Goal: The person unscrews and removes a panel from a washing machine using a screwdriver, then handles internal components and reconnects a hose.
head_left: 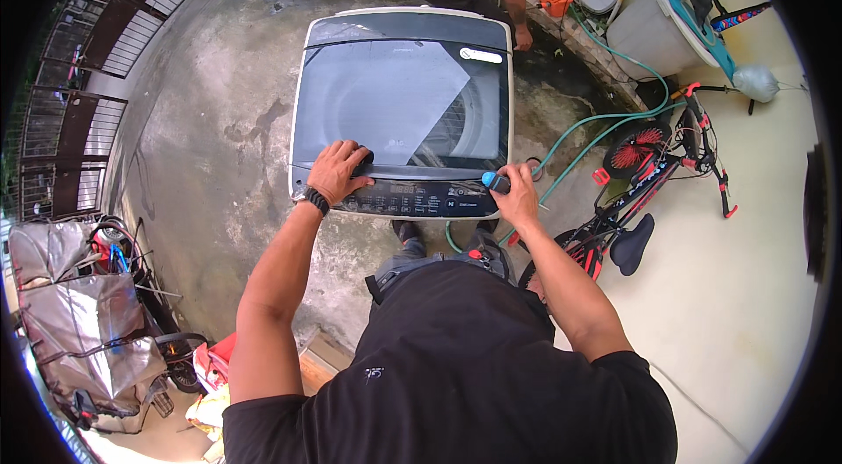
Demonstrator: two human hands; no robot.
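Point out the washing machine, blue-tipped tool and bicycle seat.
Washing machine [393, 109], head view: lid glass.
Blue-tipped tool [491, 180], head view: blue end.
Bicycle seat [631, 248], head view: dark top.

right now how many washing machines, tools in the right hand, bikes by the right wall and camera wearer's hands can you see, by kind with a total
Washing machine: 1
Blue-and-black tool: 1
Bicycle: 1
Wearer's hands: 2 (left hand, right hand)
Total: 5
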